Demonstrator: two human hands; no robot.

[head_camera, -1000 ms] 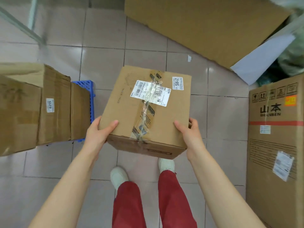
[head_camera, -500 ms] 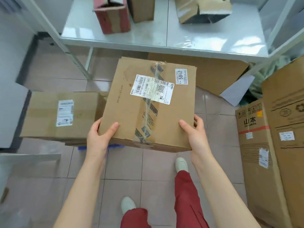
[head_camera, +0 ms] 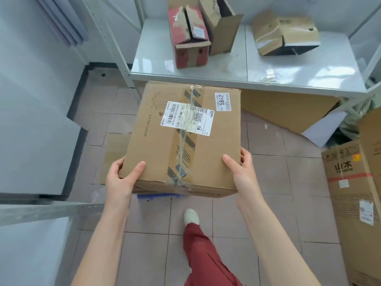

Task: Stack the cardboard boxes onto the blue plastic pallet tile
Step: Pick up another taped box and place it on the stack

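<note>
Holding a taped cardboard box (head_camera: 185, 139) at its near corners: left hand (head_camera: 121, 178) wrapped round the near-left corner, thumb on top and fingers under the side; right hand (head_camera: 241, 172) clamped on the near-right corner the same way, thumb on the lid. Both hands closed on the box, neither free. Box is in the air, top face tilted up toward the camera, shipping label (head_camera: 187, 118) facing up, tape seam running away from the body so the long run of the box points forward toward the shelf (head_camera: 288, 79). Key relation: a sliver of the blue pallet tile (head_camera: 158, 196) shows directly under the near edge of the box, just ahead of the shoe (head_camera: 191, 216), and another cardboard box (head_camera: 115, 153) peeks out on the left below the held one, apparently already sitting on the tile. So the target lies straight down and slightly left of the grip, not forward. Judging from this, the next move is a lowering, squaring the box onto the lower one. Both hands equally near; the held box hides most of the tile, so the landing edges can't be checked.
</note>
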